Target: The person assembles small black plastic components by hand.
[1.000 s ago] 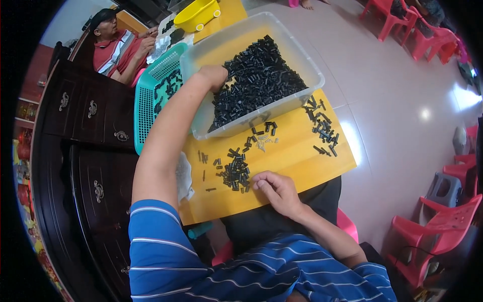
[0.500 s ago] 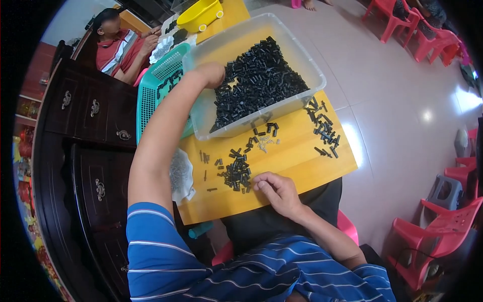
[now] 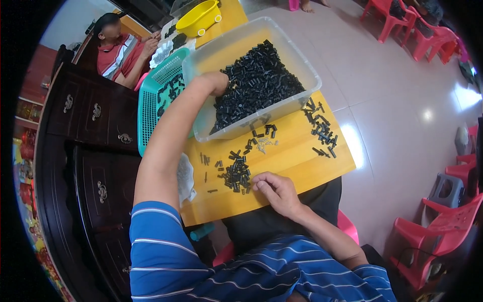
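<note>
Yellow wooden tabletop [image 3: 297, 161]: left hand [image 3: 217, 83] buried, grip unseen, in clear plastic tub [image 3: 302, 70] of small stiff black plastic pieces [image 3: 256, 80]; right hand [image 3: 276, 191], fingers loosely curled, touches a loose pile [image 3: 236, 173]—light, pinchable singly.

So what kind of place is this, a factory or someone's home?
Probably a home or small shop used for hand piecework. A dark wooden cabinet and red plastic chairs stand on tiled floor, while a clear tub of small black parts sits on the yellow table.

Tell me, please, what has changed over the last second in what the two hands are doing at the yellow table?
Very little. The left hand stays reached into the clear bin of black parts, shifted only slightly. The right hand stays resting beside the small pile on the yellow table. Nothing was visibly picked up or released.
</note>
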The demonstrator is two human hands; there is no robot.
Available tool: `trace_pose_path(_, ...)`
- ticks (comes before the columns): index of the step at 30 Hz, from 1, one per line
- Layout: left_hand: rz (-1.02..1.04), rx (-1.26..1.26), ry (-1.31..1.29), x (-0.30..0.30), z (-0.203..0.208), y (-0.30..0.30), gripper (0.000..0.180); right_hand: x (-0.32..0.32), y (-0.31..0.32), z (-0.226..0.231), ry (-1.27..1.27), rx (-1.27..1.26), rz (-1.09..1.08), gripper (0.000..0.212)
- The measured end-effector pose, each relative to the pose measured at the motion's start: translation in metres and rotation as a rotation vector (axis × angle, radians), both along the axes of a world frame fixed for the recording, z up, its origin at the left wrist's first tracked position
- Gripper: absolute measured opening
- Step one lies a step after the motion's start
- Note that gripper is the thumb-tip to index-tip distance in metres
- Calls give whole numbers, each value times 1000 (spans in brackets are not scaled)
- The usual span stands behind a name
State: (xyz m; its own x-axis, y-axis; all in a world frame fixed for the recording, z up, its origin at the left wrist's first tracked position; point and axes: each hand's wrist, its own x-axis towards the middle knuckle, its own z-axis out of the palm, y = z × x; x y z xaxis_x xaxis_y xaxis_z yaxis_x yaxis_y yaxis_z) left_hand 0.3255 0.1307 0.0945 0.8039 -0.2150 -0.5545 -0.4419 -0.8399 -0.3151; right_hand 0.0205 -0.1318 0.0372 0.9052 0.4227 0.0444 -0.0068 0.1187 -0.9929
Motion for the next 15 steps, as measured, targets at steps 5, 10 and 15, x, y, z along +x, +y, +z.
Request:
trace_pose_path(5, 29, 39, 5, -9, 3, -13, 22, 8, 7, 19, 89, 40, 53, 18)
trace_pose_path(10, 50, 75, 5, -16, 4, -18, 29, 21, 49, 36, 159, 283, 162, 20)
trace_pose_path(15, 18, -47, 61, -14, -9, -13, 27, 39, 76, 54, 197, 136, 241, 25)
